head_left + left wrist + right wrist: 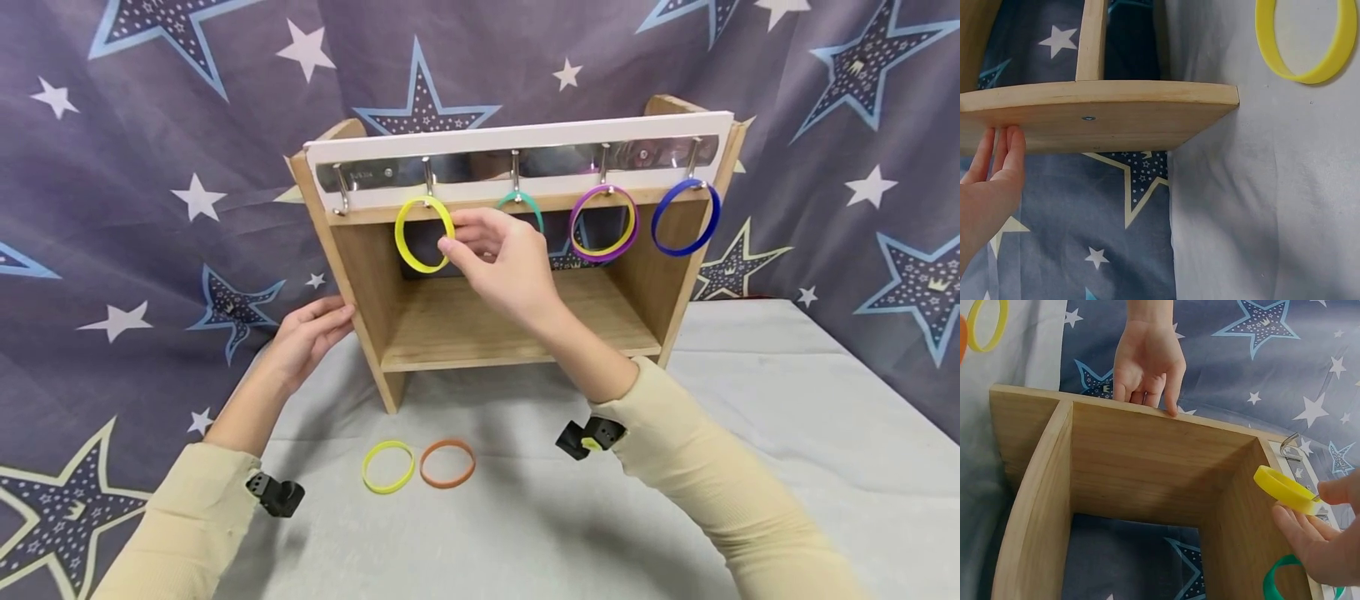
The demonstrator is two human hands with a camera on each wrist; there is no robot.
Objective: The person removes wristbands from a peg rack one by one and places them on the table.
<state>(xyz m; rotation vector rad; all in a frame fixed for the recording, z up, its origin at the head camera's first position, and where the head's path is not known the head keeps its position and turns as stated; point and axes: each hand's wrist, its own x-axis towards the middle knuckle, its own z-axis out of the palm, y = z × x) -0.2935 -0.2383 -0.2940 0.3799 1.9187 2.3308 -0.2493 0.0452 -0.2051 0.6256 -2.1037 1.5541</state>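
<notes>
A yellow silicone wristband is at the second hook from the left, its top at the hook's end. My right hand pinches its right edge between thumb and fingers; in the right wrist view the yellow band lies between them. My left hand rests its fingertips against the left outer side of the wooden shelf, its fingers fairly straight in the left wrist view. A teal wristband on the middle hook is partly hidden behind my right hand.
Purple wristband and a yellow-orange one share the fourth hook; a blue wristband hangs on the right hook. The leftmost hook is bare. A yellow-green wristband and an orange wristband lie on the grey cloth before the shelf.
</notes>
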